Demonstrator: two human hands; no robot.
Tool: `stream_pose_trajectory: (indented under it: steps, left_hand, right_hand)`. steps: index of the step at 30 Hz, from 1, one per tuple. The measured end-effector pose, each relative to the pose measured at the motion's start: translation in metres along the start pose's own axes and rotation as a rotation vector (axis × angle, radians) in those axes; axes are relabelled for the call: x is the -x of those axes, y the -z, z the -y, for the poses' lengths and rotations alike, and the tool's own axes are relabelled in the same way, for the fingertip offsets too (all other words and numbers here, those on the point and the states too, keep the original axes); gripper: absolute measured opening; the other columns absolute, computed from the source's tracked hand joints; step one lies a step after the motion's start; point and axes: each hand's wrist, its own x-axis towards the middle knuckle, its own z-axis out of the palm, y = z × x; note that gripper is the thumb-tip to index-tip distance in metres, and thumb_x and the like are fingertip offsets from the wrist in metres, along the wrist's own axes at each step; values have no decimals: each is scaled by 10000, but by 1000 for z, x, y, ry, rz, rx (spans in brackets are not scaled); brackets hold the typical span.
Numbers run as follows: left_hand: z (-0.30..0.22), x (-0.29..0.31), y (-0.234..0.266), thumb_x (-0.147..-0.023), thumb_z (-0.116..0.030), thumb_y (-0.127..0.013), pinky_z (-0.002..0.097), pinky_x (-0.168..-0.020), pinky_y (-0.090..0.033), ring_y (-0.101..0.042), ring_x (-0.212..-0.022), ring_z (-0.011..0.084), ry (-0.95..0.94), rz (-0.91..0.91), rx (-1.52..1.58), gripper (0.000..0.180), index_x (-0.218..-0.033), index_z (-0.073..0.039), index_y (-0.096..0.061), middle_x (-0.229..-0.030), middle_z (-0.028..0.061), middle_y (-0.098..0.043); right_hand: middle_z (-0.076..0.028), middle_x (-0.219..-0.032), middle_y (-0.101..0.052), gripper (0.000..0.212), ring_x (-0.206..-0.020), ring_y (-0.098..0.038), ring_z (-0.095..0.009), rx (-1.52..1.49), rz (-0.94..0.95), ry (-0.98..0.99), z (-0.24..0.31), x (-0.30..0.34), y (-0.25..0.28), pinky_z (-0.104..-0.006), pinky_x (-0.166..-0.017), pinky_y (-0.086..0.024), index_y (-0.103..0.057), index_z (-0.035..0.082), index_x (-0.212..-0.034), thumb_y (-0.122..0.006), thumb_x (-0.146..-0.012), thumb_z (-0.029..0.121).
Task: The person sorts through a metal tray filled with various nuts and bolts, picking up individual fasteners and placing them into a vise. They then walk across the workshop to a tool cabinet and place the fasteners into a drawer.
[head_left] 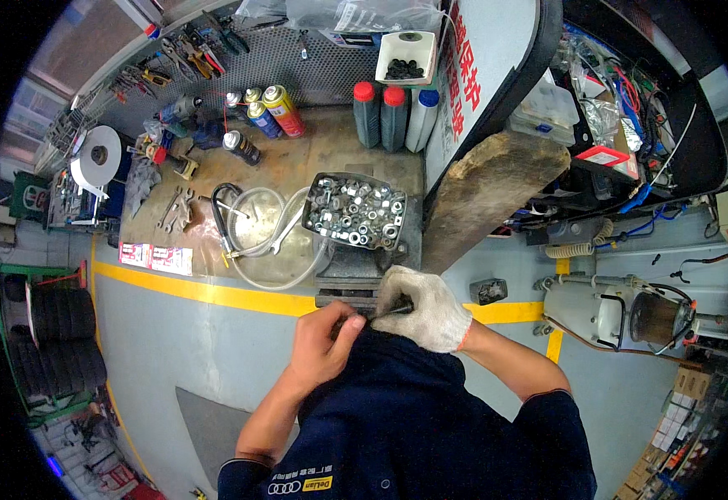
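Observation:
Close to my body, in front of a dark bench vise, both my hands come together. My right hand wears a white knitted glove and pinches a slim dark rod-like piece. Bare, my left hand has its fingers curled with the thumb tip beside the left end of that piece; what lies inside its fingers is hidden. Beyond the hands a dark tray full of metal nuts and bolts rests on the vise.
Hose coils, wrenches, spray cans and bottles occupy the workbench. A dark upright panel with a wooden board rises on the right. Tyres are stacked at left, and a wheeled machine stands at right.

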Motion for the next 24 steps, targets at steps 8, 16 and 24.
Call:
stream_pose_trajectory:
  steps: [8, 16, 24]
  left_hand:
    - [-2, -7, -2, -968, -140, -745, 366, -634, -488, -616, -676, 292, -214, -172, -32, 155, -950, -11, -662, -778, 143, -623]
    - [3, -6, -2, -997, -171, -703, 349, -673, -498, -621, -688, 234, -102, -194, -19, 203, -922, 14, -666, -782, 129, -662]
    - [-7, -7, 6, -1002, -171, -689, 316, -693, -497, -614, -730, 172, 57, -142, 7, 211, -925, 24, -662, -797, 111, -668]
  right_hand:
    - [-160, -911, -755, 336, -818, -736, -264, -113, 225, -342, -1, -9, 5, -403, -755, -576, -741, -4, -1053, -799, -913, 295]
    - [-141, -837, -755, 325, -642, -687, -188, -407, 274, -547, 13, -16, 9, -363, -649, -560, -749, -15, -1080, -757, -955, 286]
    - [-149, -851, -765, 310, -655, -704, -194, -63, -1, -14, -16, -14, -9, -380, -672, -574, -752, -4, -1049, -792, -917, 274]
